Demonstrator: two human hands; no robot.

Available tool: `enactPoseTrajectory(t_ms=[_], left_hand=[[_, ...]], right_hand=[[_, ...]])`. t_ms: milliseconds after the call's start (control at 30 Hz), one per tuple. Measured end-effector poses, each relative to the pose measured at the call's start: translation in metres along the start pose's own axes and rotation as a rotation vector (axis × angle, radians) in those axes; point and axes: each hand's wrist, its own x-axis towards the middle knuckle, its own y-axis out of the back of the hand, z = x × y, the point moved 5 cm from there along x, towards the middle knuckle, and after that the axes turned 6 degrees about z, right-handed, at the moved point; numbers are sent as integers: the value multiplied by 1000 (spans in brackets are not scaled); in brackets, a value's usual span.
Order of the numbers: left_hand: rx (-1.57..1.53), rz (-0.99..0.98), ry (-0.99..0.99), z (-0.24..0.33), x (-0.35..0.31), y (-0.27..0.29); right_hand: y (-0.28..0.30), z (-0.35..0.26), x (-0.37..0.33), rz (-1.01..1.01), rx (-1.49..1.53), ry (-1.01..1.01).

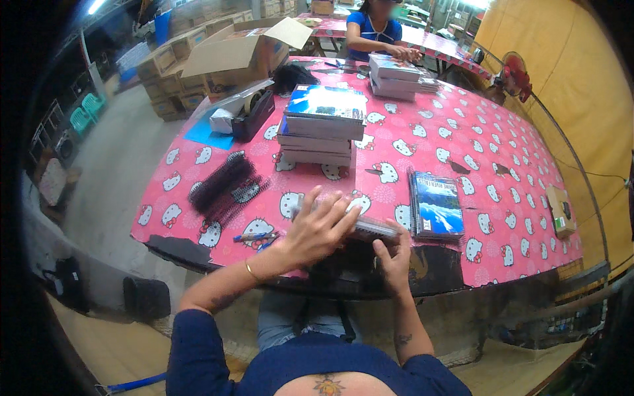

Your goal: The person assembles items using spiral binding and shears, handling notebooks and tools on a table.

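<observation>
At the near edge of the table, a spiral-bound notebook [378, 230] is tilted up with its coil edge toward me. My left hand [320, 224] lies across its left part, fingers pressed over the top. Thumb and fingers of my right hand [394, 259] pinch its right end. Just right of it lies a small stack of spiral notebooks [437, 206] with blue sky-and-water covers. Beyond my hands stands a taller pile of unbound books [323, 124]. Black plastic binding coils [224, 185] lie at the left, and scissors or a similar tool [257, 237] rests by my left wrist.
A black tape dispenser [256, 115] and an open carton [241, 56] stand at the far left. Across the table, a person in blue [375, 34] handles another book pile [394, 78]. A small cardboard box [560, 211] sits at the right edge; a red fan [515, 76] stands behind.
</observation>
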Motion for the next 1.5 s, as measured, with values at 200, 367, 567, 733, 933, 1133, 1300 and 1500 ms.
enactPoseTrajectory(t_ms=[200,367,567,733,933,1133,1300,1500], left_hand=[[-745,271,1012,-32,-96,-13],[-836,220,1029,-10,-112,-13],[218,-111,791,-140,-136,-20],[432,-274,656,-186,-159,-39],[417,-179,551,-155,-107,2],[-348,85,903,-61,-73,40],[-312,121,769,-39,-78,36],[-272,181,714,-36,-80,27]], right_hand=[[-20,13,1,57,-179,96],[-2,31,6,-7,-100,32],[23,27,8,2,-30,-6],[23,-10,16,129,-13,287],[-83,-92,6,-338,-818,729],[-119,-48,28,-263,-864,689],[-121,-48,30,-286,-880,596],[-121,-49,31,-287,-850,624]])
